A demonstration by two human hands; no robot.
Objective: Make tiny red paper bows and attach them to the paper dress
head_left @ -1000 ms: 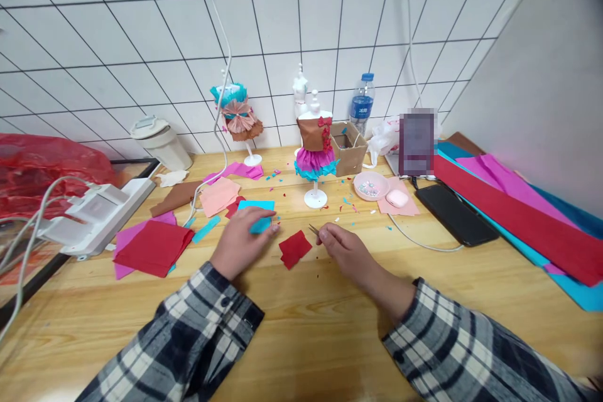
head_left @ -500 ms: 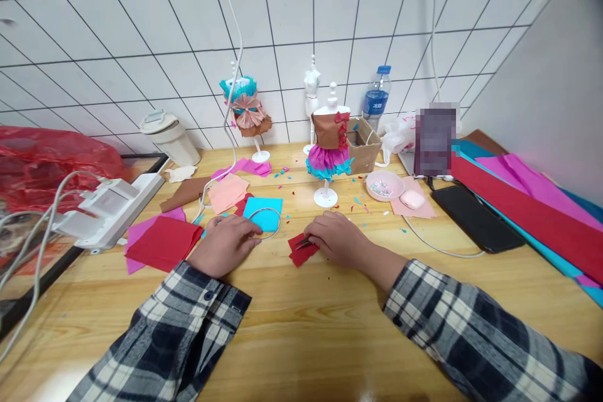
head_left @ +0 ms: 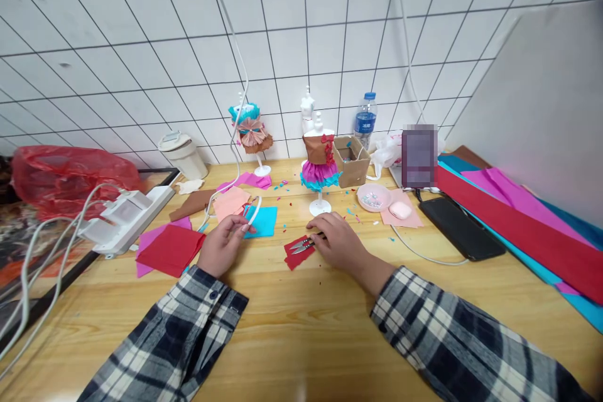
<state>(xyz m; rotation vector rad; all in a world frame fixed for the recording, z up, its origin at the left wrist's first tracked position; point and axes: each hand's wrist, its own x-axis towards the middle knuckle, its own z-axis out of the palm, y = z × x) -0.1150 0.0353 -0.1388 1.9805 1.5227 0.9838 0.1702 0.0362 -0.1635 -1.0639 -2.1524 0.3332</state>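
Observation:
A thin white ring, seemingly a narrow roll of tape (head_left: 255,210), stands tilted up in the fingers of my left hand (head_left: 225,244), above the edge of a turquoise paper square (head_left: 265,222). Small pointed thread snips (head_left: 300,245) lie over pieces of red paper (head_left: 296,259), blades pointing left. Curled around their handles is my right hand (head_left: 340,242), low over the table. Behind it stands a small white mannequin wearing a brown top (head_left: 318,149) and a magenta and turquoise ruffled skirt (head_left: 320,174).
Red paper squares (head_left: 172,249) and a power strip (head_left: 127,220) lie left. At the back are another dressed mannequin (head_left: 251,129), a bottle (head_left: 365,119) and a cardboard box (head_left: 352,163). A pink bowl (head_left: 374,198), black phone-like slab (head_left: 461,227) and long paper strips (head_left: 518,226) are right.
My left hand has lifted the ring from lying on the turquoise paper to a tilted stance. More of the snips' blades shows beyond my right hand. The camera view has shifted.

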